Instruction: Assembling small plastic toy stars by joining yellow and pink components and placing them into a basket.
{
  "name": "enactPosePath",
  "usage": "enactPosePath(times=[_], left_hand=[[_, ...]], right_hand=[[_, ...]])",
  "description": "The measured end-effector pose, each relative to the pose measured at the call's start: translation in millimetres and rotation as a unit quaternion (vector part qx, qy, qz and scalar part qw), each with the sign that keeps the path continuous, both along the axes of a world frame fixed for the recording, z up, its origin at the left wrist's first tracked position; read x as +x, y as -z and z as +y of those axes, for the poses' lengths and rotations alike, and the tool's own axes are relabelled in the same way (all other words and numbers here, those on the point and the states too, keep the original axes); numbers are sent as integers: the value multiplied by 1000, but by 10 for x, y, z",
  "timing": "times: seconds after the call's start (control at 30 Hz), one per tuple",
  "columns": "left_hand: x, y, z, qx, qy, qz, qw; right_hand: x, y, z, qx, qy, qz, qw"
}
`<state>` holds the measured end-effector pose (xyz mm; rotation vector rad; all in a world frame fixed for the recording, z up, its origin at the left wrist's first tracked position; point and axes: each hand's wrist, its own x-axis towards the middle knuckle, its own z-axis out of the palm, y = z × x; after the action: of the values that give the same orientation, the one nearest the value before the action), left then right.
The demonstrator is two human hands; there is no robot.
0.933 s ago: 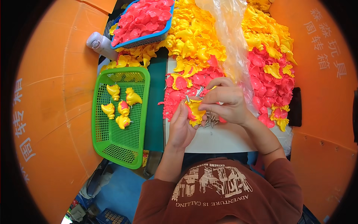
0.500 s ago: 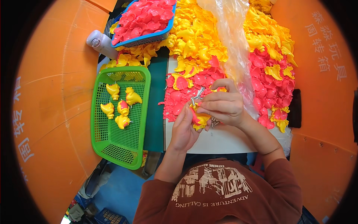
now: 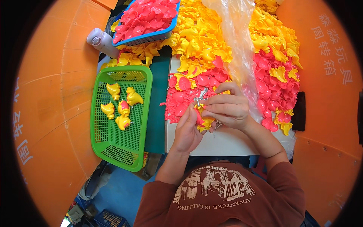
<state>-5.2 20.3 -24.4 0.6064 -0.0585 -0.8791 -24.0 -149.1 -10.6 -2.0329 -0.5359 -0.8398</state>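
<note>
Yellow and pink on the piece (image 3: 207,122) at centre, silver on the screws (image 3: 201,97) above! Left of frame, a green basket (image 3: 130,140) in gridded mesh, its toys (image 3: 113,91) yellow, some splashed pink. Upper left, a blue basket (image 3: 149,39) and a pale lilac bottle (image 3: 102,42). Orange walls (image 3: 321,113) flank everything; lower centre, a maroon shirt (image 3: 159,206), cream-printed.

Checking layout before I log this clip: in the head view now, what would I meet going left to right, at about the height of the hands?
Left orange panel, green basket, teal strip, left hand, yellow piece, right hand, right red heap, dark flat item, right orange panel.
</note>
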Motion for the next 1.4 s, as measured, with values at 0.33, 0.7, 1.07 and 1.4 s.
enactPosePath(times=[0.33,0.7,1.07,1.4], left_hand=[[-1,43,-26,6,11,-14,1000],[32,105,-34,102,-31,-56,993],[295,281,142,73,-136,26,988],[297,325,81,80,-131,49,987]], right_hand=[[8,59,-31,0,11,-14,1000],[-10,285,71,383,-85,361,846],[1016,325,-141,-21,306,77,949],[757,256,-315,-108,272,311,904]])
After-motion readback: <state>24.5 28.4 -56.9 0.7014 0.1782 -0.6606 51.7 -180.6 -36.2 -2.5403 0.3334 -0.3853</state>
